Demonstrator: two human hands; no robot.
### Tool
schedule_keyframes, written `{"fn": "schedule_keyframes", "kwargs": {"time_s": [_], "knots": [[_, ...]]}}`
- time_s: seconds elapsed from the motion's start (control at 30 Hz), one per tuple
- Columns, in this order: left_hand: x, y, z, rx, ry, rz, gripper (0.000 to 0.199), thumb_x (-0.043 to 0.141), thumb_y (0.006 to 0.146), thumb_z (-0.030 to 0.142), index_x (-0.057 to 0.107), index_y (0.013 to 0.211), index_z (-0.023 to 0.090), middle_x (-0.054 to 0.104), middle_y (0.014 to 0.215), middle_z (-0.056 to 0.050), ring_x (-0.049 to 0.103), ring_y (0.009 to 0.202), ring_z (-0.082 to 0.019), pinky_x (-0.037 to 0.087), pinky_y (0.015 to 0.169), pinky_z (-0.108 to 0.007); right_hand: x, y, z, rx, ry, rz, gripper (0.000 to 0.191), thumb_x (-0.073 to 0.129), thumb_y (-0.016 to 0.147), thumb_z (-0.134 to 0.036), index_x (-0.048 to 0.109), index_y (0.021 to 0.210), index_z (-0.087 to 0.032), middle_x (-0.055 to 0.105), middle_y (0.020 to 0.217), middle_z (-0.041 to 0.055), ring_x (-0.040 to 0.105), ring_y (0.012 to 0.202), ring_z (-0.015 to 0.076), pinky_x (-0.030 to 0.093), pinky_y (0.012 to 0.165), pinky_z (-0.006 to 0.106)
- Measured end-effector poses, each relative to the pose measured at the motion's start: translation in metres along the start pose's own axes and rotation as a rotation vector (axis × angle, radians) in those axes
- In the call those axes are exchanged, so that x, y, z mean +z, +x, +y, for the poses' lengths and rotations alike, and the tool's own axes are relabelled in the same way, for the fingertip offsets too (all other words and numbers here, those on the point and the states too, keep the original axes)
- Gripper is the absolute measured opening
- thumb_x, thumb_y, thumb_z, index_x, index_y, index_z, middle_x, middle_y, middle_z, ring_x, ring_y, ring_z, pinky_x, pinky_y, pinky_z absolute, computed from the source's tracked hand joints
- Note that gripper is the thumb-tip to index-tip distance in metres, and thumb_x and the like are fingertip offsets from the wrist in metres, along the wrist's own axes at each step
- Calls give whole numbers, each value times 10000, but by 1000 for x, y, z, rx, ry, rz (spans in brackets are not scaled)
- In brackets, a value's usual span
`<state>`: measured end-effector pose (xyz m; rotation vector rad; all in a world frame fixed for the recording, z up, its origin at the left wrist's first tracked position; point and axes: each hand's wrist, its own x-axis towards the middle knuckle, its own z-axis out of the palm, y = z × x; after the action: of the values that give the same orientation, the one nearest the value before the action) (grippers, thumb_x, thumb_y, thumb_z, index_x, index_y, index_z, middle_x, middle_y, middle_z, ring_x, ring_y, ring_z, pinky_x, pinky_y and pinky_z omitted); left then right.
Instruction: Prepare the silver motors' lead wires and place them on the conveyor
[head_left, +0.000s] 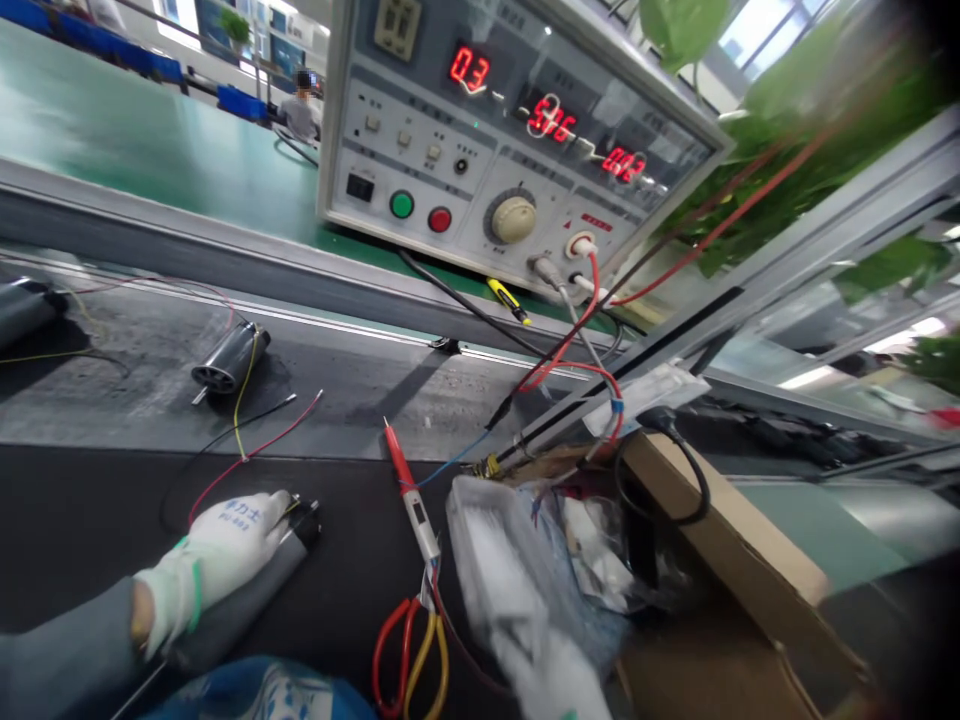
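Note:
My left hand (232,540), in a white glove, is closed around the upper end of a dark cylindrical motor (251,605) lying on the black mat. Red and black wires run out beyond that hand. My right hand (551,670), also gloved and smeared by motion, is at the near end of a clear plastic tray (480,540); its fingers do not show clearly. Between the hands lies a test probe (416,515) with a red tip sleeve and a pale handle. Below it are red and yellow looped handles (409,655), apparently of scissors.
A tester (480,150) with red digits stands behind the ledge. Another motor (232,358) with loose wires lies on the grey strip, and one more (26,310) farther left. A yellow marker (508,300) lies below the tester. At right, a cardboard box (720,540) adjoins plastic bags and cables.

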<state>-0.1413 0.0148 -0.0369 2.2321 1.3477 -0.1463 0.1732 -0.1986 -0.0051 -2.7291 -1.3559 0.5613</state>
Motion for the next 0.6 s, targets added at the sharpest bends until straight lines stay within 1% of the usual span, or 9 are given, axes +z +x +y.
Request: {"fn": "schedule_keyframes", "kwargs": {"time_s": [0.07,0.1,0.13,0.2,0.27,0.33,0.43,0.53,0.6], "knots": [[2,0,-2,11,-6,12,382,295,816,383,551,1031,199,614,1019,-100,567,951,-253,415,785,-352,-21,15,-9,-65,17,-93,296,452,747,-440,664,704,-238,662,598,27,610,592,183,415,552,261],[3,-1,-4,24,-15,13,390,288,820,386,543,1049,202,610,1032,-96,562,962,-247,411,797,-347,-23,20,-11,-84,14,-107,298,456,745,-442,653,654,-238,642,552,15,593,556,171,396,522,252],[5,-1,-6,42,-23,7,390,285,823,382,541,1060,207,609,1036,-89,560,968,-239,407,808,-340,-20,23,-12,-79,-6,-105,289,466,738,-432,643,621,-236,633,537,13,587,551,167,390,515,248],[7,-1,-8,69,-23,-9,381,291,819,355,543,1068,214,613,1024,-79,562,962,-231,406,812,-334,-3,23,-10,-35,-75,-56,236,494,717,-391,649,639,-231,662,614,39,608,630,187,413,567,257],[7,-1,-7,83,-10,-16,385,302,810,323,546,1084,206,611,1029,-84,560,967,-234,403,820,-336,15,19,-7,-7,-118,-12,214,504,702,-349,671,732,-218,688,746,84,622,753,224,436,657,286],[5,-1,-4,64,-7,-20,399,315,803,316,549,1099,187,605,1045,-99,552,983,-244,399,834,-341,20,16,-4,-34,-67,-58,258,506,694,-334,672,843,-205,693,835,97,622,821,239,443,710,304],[0,-2,3,28,-23,-38,402,314,806,337,566,1082,188,608,1035,-104,558,972,-248,405,832,-346,-1,23,1,-60,18,-123,331,474,722,-363,642,966,-217,697,880,47,629,831,198,452,716,263],[-2,-3,5,31,-13,-52,391,308,808,335,578,1062,208,622,1000,-97,578,934,-252,423,806,-362,-38,46,13,54,-96,28,370,380,782,-391,643,961,-202,689,908,69,624,852,198,447,726,262],[0,-3,4,37,-9,-53,399,306,809,336,575,1074,209,629,995,-94,583,931,-256,432,796,-367,-58,66,23,112,-178,130,384,357,792,-350,618,1023,-189,653,1013,107,582,968,221,422,798,290]]}}
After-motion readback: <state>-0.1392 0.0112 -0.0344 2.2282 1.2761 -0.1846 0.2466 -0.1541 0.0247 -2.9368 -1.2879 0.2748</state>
